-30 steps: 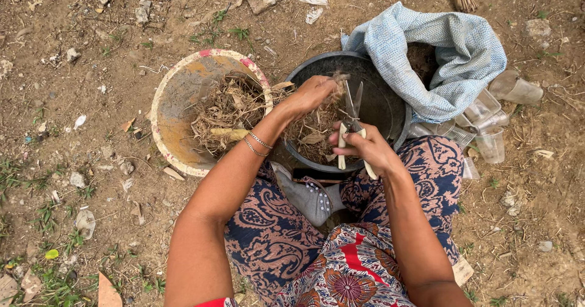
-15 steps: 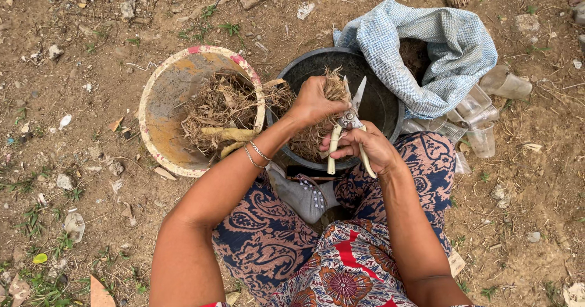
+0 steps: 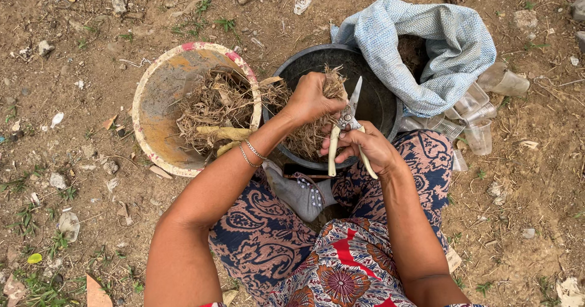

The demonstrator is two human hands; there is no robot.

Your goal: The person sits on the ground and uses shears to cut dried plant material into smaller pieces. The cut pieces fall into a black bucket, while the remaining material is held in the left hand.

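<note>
Gripping a root clump (image 3: 317, 130), the left hand (image 3: 311, 99) hides its top; right hand (image 3: 362, 145) clasps shears (image 3: 347, 127).

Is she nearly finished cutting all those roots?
Not yet, it seems. Done: a heap of dry trimmings lies in the pale bowl. In hand: her left hand grips a rooty clump over the black tub, and her right hand holds open shears against it. Left: that clump's roots look uncut; whether more waits in the blue sack is hidden.
</note>
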